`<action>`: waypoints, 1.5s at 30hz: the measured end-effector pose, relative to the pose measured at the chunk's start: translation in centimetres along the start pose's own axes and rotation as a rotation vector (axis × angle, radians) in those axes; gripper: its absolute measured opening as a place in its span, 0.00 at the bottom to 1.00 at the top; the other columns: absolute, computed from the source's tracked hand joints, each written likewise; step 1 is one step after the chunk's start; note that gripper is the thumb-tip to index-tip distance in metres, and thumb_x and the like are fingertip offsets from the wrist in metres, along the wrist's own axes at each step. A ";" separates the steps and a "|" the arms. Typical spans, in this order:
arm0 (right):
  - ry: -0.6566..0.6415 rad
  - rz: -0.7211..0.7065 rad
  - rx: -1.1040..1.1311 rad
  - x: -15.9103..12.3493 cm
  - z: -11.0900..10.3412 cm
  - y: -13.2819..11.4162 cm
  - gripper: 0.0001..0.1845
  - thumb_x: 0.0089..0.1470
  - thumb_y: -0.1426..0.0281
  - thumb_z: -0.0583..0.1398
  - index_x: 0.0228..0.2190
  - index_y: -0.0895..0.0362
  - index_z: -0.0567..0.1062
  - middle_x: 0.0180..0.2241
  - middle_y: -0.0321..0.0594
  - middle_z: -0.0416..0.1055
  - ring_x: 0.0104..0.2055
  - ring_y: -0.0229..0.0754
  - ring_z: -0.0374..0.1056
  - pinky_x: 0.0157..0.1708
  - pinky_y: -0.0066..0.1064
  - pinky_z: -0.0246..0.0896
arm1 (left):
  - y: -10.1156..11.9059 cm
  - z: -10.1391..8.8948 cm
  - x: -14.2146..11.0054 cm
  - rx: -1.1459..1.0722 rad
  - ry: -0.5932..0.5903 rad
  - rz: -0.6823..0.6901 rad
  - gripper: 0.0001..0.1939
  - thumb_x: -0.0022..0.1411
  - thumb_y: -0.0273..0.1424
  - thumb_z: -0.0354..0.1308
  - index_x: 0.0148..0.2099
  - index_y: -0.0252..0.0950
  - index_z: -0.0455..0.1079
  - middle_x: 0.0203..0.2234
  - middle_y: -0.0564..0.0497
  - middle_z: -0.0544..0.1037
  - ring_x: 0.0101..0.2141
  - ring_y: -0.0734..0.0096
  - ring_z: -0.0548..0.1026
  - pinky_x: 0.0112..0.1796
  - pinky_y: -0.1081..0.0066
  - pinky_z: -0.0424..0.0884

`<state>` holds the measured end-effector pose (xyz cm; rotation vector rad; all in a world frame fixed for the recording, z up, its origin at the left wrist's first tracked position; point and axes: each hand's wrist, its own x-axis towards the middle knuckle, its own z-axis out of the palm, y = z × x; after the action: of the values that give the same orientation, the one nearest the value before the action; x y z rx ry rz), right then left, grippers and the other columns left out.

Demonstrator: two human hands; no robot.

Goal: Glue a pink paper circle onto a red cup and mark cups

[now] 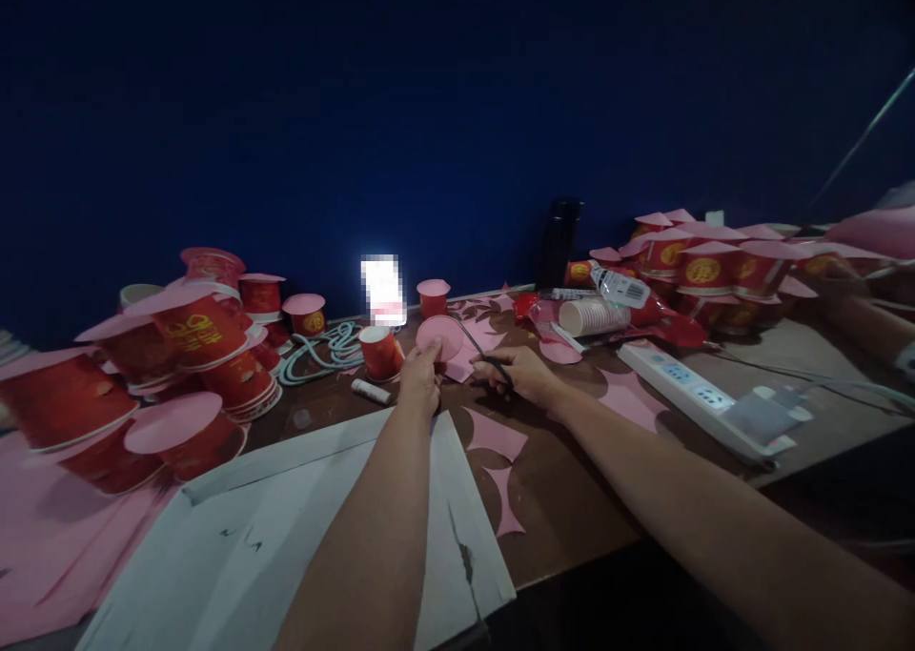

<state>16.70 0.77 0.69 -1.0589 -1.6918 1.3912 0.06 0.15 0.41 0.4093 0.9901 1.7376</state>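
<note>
My left hand (423, 376) pinches a round pink paper disc (440, 332) by its near edge, thumb on top. In my right hand (525, 375) is a pair of dark scissors (468, 335), its thin blade reaching along the right side of the disc; whether the blades are apart is too small to tell. A pink sheet (482, 341) lies just behind my hands. Left of the disc stands an uncovered red paper cup (378, 356), with a white tube (372, 391) lying in front. Pink offcuts (498, 435) with curved edges are scattered nearby.
Red cups topped with pink discs are piled at left (204, 332) and right (704, 272). A white board (286, 527) lies under my left arm. Around stand a lit phone (384, 289), black bottle (559, 246), wrapped cups (597, 317) and power strip (676, 384). Another person's arm (850, 303) shows at right.
</note>
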 end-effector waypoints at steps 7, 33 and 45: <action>0.026 0.020 0.011 -0.1 0.0 -0.1 0.24 0.44 0.53 0.65 0.37 0.59 0.77 0.18 0.33 0.66 0.18 0.31 0.60 0.12 0.19 0.52 | 0.0 -0.2 0.2 -0.016 -0.017 -0.005 0.21 0.37 0.28 0.71 0.34 0.35 0.67 0.23 0.57 0.73 0.21 0.82 0.70 0.23 0.79 0.63; -0.021 0.025 0.068 -0.2 -0.3 -0.8 0.25 0.44 0.56 0.65 0.40 0.59 0.77 0.20 0.33 0.66 0.19 0.31 0.62 0.12 0.19 0.53 | 0.0 0.0 0.0 0.036 -0.036 -0.027 0.21 0.36 0.30 0.70 0.33 0.33 0.65 0.21 0.57 0.71 0.18 0.82 0.67 0.19 0.80 0.61; -0.033 0.010 0.104 -0.1 -0.8 -0.2 0.25 0.44 0.55 0.65 0.39 0.60 0.77 0.20 0.33 0.67 0.19 0.31 0.61 0.12 0.19 0.51 | -0.4 -0.2 0.2 0.026 -0.037 -0.022 0.21 0.35 0.29 0.70 0.32 0.34 0.64 0.20 0.58 0.71 0.18 0.81 0.67 0.19 0.79 0.61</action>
<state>17.44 1.03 1.01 -0.9924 -1.6209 1.4936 0.14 0.29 -0.05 0.4443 0.9878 1.6931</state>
